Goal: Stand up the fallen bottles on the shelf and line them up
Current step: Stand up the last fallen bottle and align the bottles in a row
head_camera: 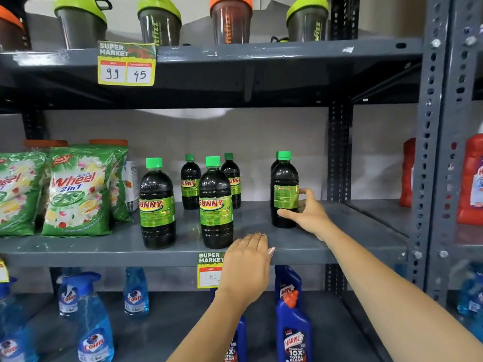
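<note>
Several dark bottles with green caps and green SUNNY labels stand upright on the middle grey shelf [326,241]. Two are at the front: one on the left [156,205] and one in the centre [216,205]. Two more stand behind them [190,182] [232,178]. My right hand [308,212] is wrapped around the lower part of the rightmost bottle [285,189], which is upright with its label turned away; another bottle is mostly hidden behind it. My left hand [248,267] rests flat on the shelf's front edge, fingers together, holding nothing.
Green Wheel detergent bags [78,192] fill the shelf's left part. Shaker cups [159,22] stand on the shelf above. Blue Colin sprays [94,333] and Harpic bottles [292,330] are on the shelf below. A grey upright post [428,152] bounds the right side, with red bottles [470,184] beyond.
</note>
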Demonstrator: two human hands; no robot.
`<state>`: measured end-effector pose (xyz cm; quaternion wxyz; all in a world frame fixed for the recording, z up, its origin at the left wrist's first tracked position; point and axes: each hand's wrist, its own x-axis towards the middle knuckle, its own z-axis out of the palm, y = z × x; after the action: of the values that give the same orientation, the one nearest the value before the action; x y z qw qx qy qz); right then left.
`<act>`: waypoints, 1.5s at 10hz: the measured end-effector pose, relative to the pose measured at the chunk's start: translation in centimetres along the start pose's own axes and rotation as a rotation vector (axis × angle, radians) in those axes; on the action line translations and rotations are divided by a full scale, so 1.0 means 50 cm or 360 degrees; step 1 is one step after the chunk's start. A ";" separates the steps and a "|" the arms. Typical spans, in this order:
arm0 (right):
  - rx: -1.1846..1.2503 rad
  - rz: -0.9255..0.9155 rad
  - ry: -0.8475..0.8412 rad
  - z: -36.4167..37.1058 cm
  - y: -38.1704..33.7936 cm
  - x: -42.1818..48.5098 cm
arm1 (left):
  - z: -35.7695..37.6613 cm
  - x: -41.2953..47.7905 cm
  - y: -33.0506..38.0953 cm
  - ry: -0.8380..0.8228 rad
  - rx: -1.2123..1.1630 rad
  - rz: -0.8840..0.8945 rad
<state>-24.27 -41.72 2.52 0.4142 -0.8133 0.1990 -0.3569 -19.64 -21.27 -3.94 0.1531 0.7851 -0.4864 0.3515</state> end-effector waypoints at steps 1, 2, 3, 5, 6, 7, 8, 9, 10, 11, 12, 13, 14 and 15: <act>-0.0141 -0.0049 0.0026 0.004 0.001 0.002 | -0.004 0.000 0.002 0.0002 0.0012 -0.0007; 0.0088 0.0043 -0.0112 -0.001 0.003 0.010 | -0.003 -0.001 0.001 0.0008 0.0012 -0.0012; 0.0188 0.0084 -0.0144 -0.004 0.011 0.011 | -0.002 -0.002 0.002 0.0007 0.0016 -0.0018; -0.0072 -0.0021 -0.0083 0.004 0.005 0.008 | -0.002 0.001 0.005 0.0016 0.0026 -0.0034; 0.0096 0.0067 -0.0152 -0.003 0.007 0.012 | -0.002 0.001 0.005 0.0019 0.0020 -0.0038; 0.0150 0.0074 -0.0125 -0.004 0.009 0.008 | 0.000 -0.001 0.005 0.0027 0.0016 -0.0039; 0.0037 0.0056 -0.0060 0.000 0.003 0.003 | 0.000 -0.001 0.006 0.0036 0.0013 -0.0050; 0.0028 0.0016 -0.0075 -0.001 -0.002 0.004 | 0.001 0.001 0.006 0.0049 -0.0008 -0.0061; 0.0148 0.0050 -0.0127 -0.004 -0.001 0.004 | 0.003 -0.001 0.006 0.0058 -0.0005 -0.0065; 0.0099 0.0065 -0.0075 -0.002 0.002 0.003 | 0.006 -0.001 0.006 0.0062 -0.0001 -0.0067; -0.0006 0.0066 -0.0018 0.002 0.000 0.002 | 0.007 0.000 0.005 0.0061 -0.0015 -0.0063; -0.0044 0.0049 -0.0006 0.002 -0.003 0.004 | 0.007 0.000 0.002 0.0053 -0.0026 -0.0047; -0.0021 0.0056 -0.0030 0.002 -0.009 0.003 | 0.005 -0.001 0.002 0.0041 -0.0028 -0.0042; -0.0087 0.0070 -0.0032 0.001 -0.012 0.004 | 0.003 -0.002 0.001 0.0021 -0.0018 -0.0039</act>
<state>-24.06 -41.46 3.07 0.4017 -0.8232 0.2224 -0.3339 -19.65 -21.31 -4.10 0.1650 0.7878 -0.4778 0.3519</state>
